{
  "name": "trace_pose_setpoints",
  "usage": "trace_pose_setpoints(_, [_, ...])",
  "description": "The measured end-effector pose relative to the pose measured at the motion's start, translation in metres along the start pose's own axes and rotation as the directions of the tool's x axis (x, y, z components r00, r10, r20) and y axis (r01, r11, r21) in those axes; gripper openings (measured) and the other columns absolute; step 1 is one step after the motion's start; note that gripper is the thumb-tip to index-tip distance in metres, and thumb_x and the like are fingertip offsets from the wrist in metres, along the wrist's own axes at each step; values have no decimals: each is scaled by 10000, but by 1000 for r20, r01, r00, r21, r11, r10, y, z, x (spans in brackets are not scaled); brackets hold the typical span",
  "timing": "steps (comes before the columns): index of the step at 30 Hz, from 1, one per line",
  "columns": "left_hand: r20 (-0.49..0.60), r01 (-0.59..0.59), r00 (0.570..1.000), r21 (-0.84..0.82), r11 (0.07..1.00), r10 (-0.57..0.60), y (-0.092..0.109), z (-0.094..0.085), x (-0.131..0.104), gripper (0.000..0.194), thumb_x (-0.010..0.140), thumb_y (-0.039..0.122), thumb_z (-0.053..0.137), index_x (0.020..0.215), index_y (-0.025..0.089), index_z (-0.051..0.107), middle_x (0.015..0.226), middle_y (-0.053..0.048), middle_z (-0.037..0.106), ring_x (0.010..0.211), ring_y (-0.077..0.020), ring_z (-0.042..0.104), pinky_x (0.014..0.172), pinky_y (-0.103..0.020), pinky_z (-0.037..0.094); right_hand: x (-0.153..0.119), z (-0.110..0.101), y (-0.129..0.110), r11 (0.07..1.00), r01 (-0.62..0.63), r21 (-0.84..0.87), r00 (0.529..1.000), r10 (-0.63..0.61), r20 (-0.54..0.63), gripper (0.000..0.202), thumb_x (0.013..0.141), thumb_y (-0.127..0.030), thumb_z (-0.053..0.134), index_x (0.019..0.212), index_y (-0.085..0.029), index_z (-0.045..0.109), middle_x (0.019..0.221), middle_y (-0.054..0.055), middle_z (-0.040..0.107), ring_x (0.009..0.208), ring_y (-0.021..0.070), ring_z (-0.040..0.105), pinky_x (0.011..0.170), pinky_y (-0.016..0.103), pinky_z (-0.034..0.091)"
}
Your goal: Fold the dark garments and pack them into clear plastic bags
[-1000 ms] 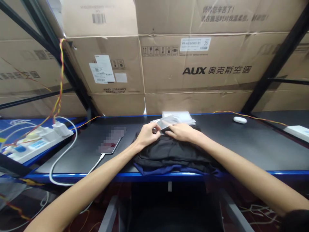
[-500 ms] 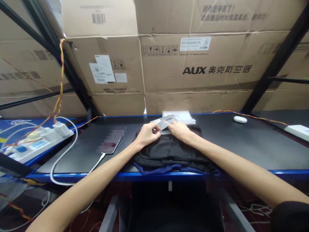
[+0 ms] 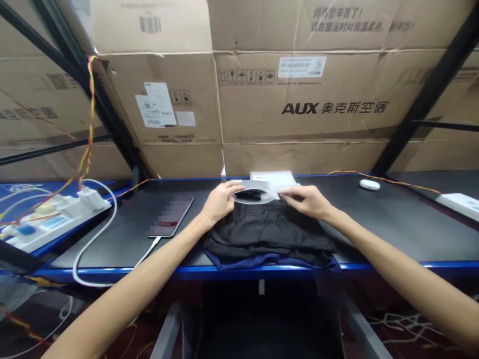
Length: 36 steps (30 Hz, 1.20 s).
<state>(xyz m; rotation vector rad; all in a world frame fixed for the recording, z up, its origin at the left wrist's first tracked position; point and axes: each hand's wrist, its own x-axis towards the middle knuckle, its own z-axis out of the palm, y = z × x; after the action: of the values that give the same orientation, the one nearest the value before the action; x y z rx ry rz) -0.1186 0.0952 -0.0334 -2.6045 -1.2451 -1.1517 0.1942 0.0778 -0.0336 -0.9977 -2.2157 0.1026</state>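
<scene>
Comparing the head view with the frames a second and half a second back: both hands have drawn apart. They were bunched together at the centre of the clear plastic bag (image 3: pixel 258 191); now the left hand (image 3: pixel 218 203) pinches its left end and the right hand (image 3: pixel 305 200) pinches its right end, each clamped on the film. The bag is stretched flat between them, and a dark opening shows at its middle, so I judge the mouth is being spread.

Bag position: at the far edge of the folded black garment (image 3: pixel 267 232), touching it, just in front of a stack of white packets (image 3: pixel 272 176). Its long axis runs left to right across the worktop (image 3: pixel 392 224), parallel to the front edge; the mouth appears to face the person.

Garment lies on a dark blue one (image 3: pixel 243 260). A phone (image 3: pixel 172 218) lies to the left, on a cable.
</scene>
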Motion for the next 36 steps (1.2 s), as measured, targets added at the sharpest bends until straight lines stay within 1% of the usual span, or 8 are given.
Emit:
trace_pose_setpoints(3, [104,-61,993,88,994,51,-6,2,0,663,678,-45,447,1201,257,722,1361,-25,635,1271,-220,583,1124,-388,441,-1,-2,13,992,47,-117,998,-41,54,350,913,-262,547,1229,-233,693,1225,57,719,1129,238,661,1016,417,509])
trace_pose_setpoints(7, [237,34,970,96,995,-56,-10,3,-1,682,622,-66,483,1127,299,762,1275,-17,682,1193,-267,650,1059,-412,504,-1,4,17,957,110,-270,979,-57,197,415,929,-255,552,1336,-278,625,1390,54,620,1285,256,563,1092,475,444])
trace_pose_setpoints(12, [234,83,968,23,996,-86,-16,2,-2,662,613,-79,490,1053,319,784,1206,19,709,1135,-238,683,1044,-360,513,7,11,7,924,218,-313,956,-139,258,330,989,-274,479,1238,-275,696,1303,62,680,1206,259,614,1033,460,492])
trace_pose_setpoints(16, [218,71,973,29,997,-75,-15,2,-1,569,657,-39,509,1026,285,796,1197,2,721,1121,-245,691,1038,-368,524,10,15,4,910,220,-351,954,-126,273,348,1003,-265,429,1194,-262,720,1234,52,718,1185,250,633,1022,426,497])
trace_pose_setpoints(20, [171,-107,980,45,993,98,2,6,3,405,791,80,562,1122,211,753,1268,-61,692,1195,-245,646,1081,-375,486,7,18,3,918,162,-361,969,-80,233,346,996,-266,430,1166,-250,731,1190,49,740,1165,239,655,987,383,514])
trace_pose_setpoints(25, [209,-344,922,50,938,327,32,19,9,294,920,289,610,1181,185,694,1210,-108,704,1117,-259,665,987,-393,527,5,19,-9,930,109,-351,981,-42,192,324,972,-261,455,1087,-240,758,1106,64,767,1020,244,718,887,368,548])
trace_pose_setpoints(30, [201,-401,907,150,904,369,49,33,13,238,976,329,542,1030,186,725,1011,-97,746,950,-272,697,827,-380,536,4,20,-20,949,111,-296,984,-64,165,315,971,-255,454,1040,-253,761,1092,49,772,954,217,731,807,312,545])
trace_pose_setpoints(36, [219,-459,884,244,854,413,48,35,14,260,991,291,490,893,186,708,905,-60,743,841,-222,692,719,-326,506,1,25,-15,943,189,-275,982,-176,71,222,942,-260,540,895,-246,757,907,40,788,797,187,721,688,254,518])
